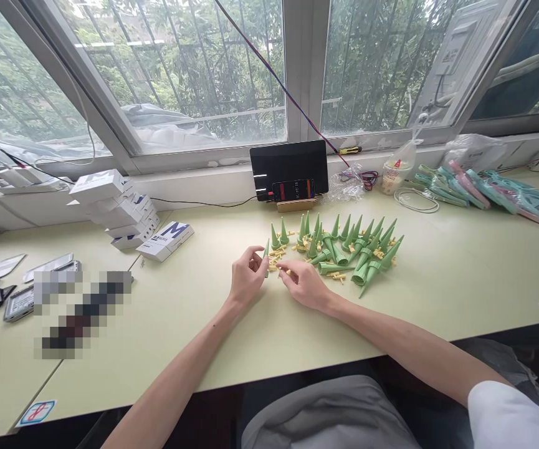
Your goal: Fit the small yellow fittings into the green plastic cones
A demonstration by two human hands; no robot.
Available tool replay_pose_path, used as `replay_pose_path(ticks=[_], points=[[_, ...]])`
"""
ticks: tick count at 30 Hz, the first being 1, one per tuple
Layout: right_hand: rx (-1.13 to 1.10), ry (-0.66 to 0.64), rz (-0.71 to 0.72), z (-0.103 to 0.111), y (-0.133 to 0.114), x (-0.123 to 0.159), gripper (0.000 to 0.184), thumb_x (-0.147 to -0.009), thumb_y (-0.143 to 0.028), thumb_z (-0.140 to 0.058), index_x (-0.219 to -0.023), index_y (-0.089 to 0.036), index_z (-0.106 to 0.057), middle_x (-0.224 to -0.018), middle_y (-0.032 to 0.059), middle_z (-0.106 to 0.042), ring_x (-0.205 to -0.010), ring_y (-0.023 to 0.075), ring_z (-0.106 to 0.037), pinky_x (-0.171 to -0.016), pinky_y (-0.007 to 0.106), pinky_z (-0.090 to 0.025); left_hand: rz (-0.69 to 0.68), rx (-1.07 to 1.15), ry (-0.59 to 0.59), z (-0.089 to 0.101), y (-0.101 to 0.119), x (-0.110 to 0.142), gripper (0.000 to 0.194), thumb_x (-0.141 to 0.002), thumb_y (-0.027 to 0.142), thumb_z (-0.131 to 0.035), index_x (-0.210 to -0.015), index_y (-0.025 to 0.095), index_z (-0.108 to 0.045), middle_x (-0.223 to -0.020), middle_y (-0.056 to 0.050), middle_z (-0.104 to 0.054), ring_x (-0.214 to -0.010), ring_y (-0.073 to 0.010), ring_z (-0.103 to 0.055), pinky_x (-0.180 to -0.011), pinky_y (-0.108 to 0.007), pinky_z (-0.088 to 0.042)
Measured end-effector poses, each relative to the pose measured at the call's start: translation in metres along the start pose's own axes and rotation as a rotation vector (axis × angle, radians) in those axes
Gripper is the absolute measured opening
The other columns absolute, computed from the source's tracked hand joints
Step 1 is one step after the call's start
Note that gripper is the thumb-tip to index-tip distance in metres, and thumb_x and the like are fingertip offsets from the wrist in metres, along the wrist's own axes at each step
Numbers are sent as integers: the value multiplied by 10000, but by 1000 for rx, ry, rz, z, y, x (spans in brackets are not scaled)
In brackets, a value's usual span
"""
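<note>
Grey cloth (329, 415) lies in soft folds at the near edge, beside a white sleeve (515, 415). Square stickers (38, 413) on the pale green table (180, 337) show a red mark inside a blue border. A flat white box (165, 241) bears a large blue "M"; its smaller print is unclear, and more white boxes (126, 215) are stacked behind it. The phone (295, 189) before a black tablet (288, 161) shows digits too small to read surely. A printed cup (393, 176) sits inside a clear plastic bag (408, 153). The left hand (247, 275) pinches a slim green cone (266, 251) upright between its fingers. The right hand (304, 284) curls just beside it, fingers narrow; I cannot tell whether they grip anything. Ribbed-collared green cones (384, 262), standing and toppled, mingle with small yellow pieces (338, 276) beyond the right hand.
</note>
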State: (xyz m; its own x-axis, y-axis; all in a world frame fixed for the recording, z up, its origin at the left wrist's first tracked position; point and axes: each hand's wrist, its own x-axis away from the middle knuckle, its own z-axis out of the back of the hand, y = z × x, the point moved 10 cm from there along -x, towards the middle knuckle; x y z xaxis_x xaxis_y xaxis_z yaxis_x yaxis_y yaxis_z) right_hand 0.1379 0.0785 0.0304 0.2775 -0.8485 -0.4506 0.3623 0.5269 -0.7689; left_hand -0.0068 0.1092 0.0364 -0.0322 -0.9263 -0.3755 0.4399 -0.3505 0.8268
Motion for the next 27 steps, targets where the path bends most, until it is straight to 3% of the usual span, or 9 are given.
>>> replay_pose_path(ticks=[13,27], points=[[-9,26,12,4,-3,0,250,-931,-135,-530,-1119,-131,-693,-931,77,-727,-579,127,-542,-655,298,-499,140,165,-7,-2,-15,-1,296,-834,404,-670,-1022,178,-638,-652,37,-544,-554,-114,-591,-512,-210,-475],[-44,25,12,4,-3,0,230,-990,-203,-482,-1060,-158,-696,-883,71,-719,-693,170,-618,-721,312,-512,102,194,-48,-6,-11,-1,298,-843,410,-670,-1031,184,-626,-651,48,-512,-515,-89,-528,-487,-198,-418]])
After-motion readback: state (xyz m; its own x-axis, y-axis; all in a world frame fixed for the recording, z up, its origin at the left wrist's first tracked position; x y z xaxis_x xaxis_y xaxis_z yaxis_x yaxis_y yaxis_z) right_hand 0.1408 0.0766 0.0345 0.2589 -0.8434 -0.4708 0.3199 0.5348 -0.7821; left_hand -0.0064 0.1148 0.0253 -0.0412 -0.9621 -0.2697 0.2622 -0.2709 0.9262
